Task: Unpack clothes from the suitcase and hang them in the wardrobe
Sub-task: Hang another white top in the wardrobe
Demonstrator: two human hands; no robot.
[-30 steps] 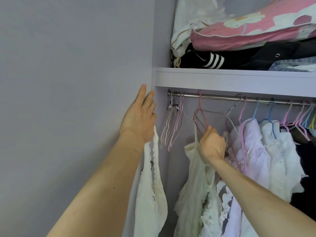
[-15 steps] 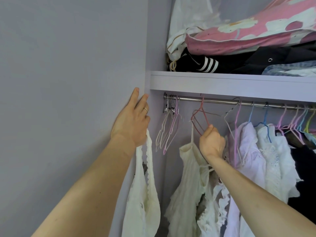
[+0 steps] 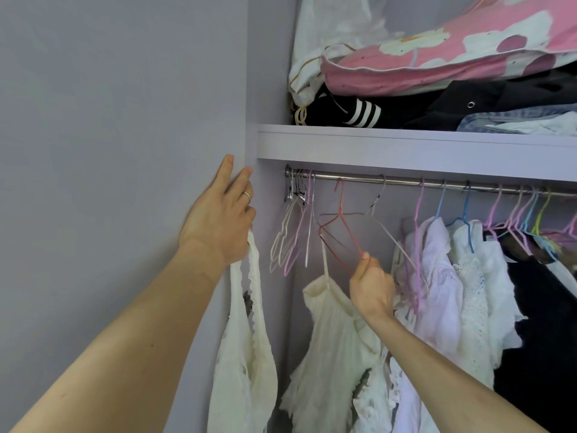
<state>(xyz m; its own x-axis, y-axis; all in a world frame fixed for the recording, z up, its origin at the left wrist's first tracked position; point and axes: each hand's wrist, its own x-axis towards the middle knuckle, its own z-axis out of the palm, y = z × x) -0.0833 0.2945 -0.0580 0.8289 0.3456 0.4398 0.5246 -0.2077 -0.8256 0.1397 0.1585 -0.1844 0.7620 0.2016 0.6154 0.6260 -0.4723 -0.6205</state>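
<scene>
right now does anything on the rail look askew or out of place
Yes. The red hanger hangs twisted and tilted on the rail, its lower end pinched by the right hand. The cream top hangs from it by one visible strap, so it sits unevenly.

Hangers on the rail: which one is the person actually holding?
The red wire hanger, pinched at its lower corner by the right hand and tilted. The pale empty hangers left of it and the pastel ones bearing clothes hang untouched.
</scene>
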